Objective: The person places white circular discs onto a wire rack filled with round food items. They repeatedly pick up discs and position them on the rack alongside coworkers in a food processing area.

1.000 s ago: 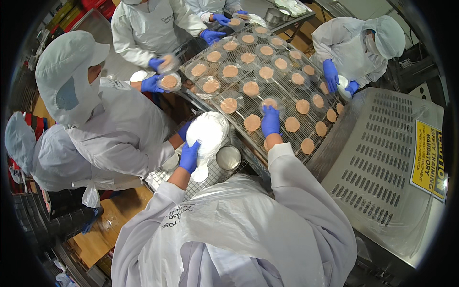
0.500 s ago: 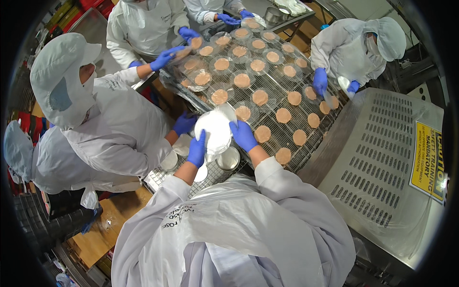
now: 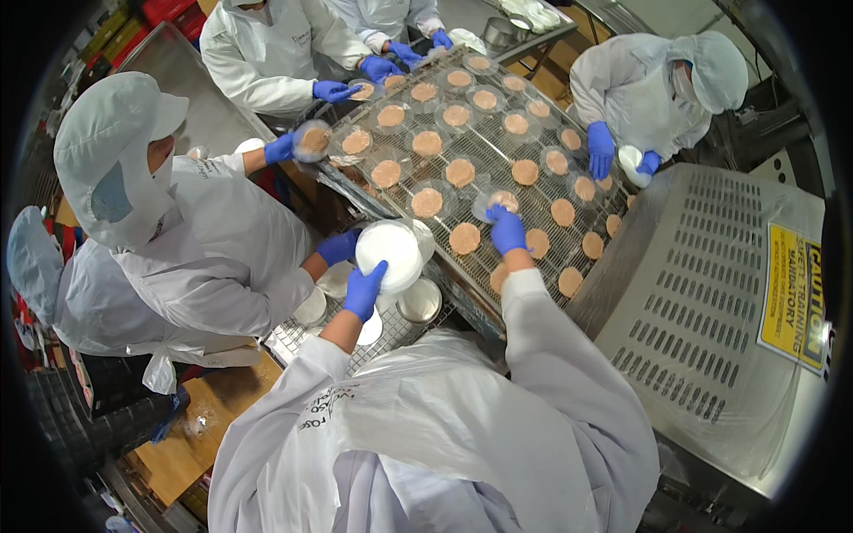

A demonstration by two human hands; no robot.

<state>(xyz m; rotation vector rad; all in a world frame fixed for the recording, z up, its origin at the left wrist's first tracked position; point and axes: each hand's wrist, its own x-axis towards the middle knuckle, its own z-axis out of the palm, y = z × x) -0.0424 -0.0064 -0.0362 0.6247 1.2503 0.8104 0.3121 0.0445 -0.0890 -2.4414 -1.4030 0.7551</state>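
Just inside belt edge, right hand

I see yel. warning sign w/ blk print on metal cover; blk handwriting on camera-wearer's apron & co-worker's apron.

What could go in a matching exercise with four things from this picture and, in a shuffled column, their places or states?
1. Left hand
2. Right hand
3. Yellow sign
4. Round tin

A. On the slotted metal cover
B. Holding white round sheets
C. On the white wire grid
D. At a pink patty on the metal mesh

Pairs: 1-B, 2-D, 3-A, 4-C.
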